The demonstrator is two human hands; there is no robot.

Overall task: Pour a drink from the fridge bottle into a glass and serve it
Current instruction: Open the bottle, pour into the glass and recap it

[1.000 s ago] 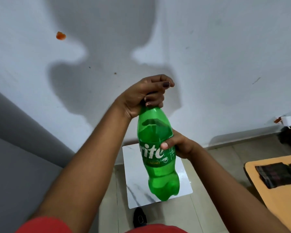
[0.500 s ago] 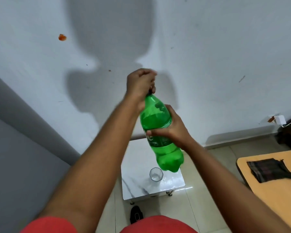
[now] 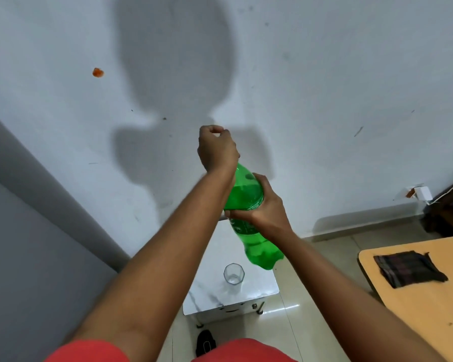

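A green plastic soda bottle (image 3: 249, 231) is held up in the air, tilted, above a small white marble-look table (image 3: 209, 296). My left hand (image 3: 216, 148) is closed over the bottle's top, hiding the cap. My right hand (image 3: 262, 205) wraps around the bottle's middle, covering most of the label. A clear empty glass (image 3: 233, 274) stands upright on the table, just below and left of the bottle's base.
A light wooden table (image 3: 416, 296) with a dark folded cloth (image 3: 409, 267) lies at the right. The white wall is close ahead, with a charger (image 3: 422, 193) plugged in low at right. A dark object (image 3: 205, 342) lies on the tiled floor by my feet.
Both hands and the bottle have shifted down in view as the camera tilted; the glass came into sight. My right hand moved from behind the label to wrap over the bottle's middle.
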